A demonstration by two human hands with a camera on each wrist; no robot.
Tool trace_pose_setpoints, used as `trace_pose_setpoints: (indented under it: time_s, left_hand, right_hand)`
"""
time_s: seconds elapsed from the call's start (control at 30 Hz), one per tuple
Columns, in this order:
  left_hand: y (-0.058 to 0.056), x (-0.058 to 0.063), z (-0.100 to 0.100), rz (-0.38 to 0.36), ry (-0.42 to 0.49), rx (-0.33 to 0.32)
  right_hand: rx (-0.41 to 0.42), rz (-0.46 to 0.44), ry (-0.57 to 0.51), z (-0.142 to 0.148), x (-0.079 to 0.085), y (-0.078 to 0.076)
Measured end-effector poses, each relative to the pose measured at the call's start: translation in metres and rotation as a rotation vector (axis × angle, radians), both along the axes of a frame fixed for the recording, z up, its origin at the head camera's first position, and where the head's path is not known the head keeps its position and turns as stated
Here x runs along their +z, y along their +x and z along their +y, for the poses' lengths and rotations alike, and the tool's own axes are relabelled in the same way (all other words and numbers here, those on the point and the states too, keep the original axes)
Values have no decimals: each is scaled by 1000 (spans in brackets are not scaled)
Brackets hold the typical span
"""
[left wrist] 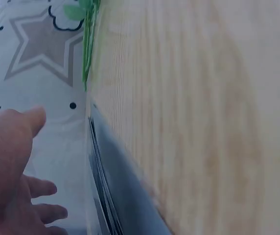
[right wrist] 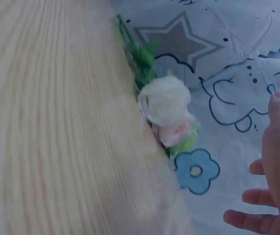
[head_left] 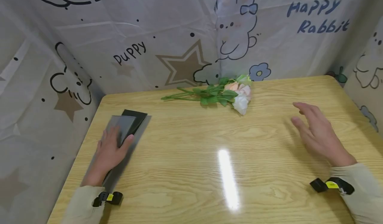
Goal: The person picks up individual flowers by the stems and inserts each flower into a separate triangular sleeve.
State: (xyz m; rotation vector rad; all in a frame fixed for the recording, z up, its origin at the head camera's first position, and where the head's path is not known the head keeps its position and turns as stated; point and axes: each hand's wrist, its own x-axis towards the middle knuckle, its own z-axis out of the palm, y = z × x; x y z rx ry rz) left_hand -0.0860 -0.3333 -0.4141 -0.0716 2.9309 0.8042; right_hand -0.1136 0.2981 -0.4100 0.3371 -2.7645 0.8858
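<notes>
In the head view, the left hand point(head_left: 112, 152) reaches forward over a stack of sheets point(head_left: 125, 121), grey and black, at the left side of the table point(head_left: 179, 157). Its fingers lie extended and its thumb stands apart, gripping nothing; whether the palm touches the sheets, I cannot tell. The right hand point(head_left: 321, 136) hangs over the table's right side, thumb apart from loosely straight fingers, holding nothing. Flowers point(head_left: 239, 94) lie near the far edge, between the hands.

In the left wrist view, thumb and fingers are spread beside the stack's layered edges.

In the right wrist view, the fingers are parted, well apart from the flowers.
</notes>
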Motion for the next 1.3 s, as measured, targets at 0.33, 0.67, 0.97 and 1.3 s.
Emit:
trace_pose_setpoints:
  time_s: [0.33, 0.67, 0.97, 1.3]
  left_hand:
    - [-14, -9, -20, -68, -21, 97]
    - [-22, -8, -21, -142, -42, 94]
    - [-18, -8, -18, -162, -65, 168]
    - [-14, -10, -7, 21, -135, 181]
  right_hand:
    - [68, 66, -52, -32, -10, -1]
    - [50, -5, -105, -37, -24, 4]
    - [84, 46, -110, -37, -33, 5]
    - [79, 48, -133, -36, -37, 2]
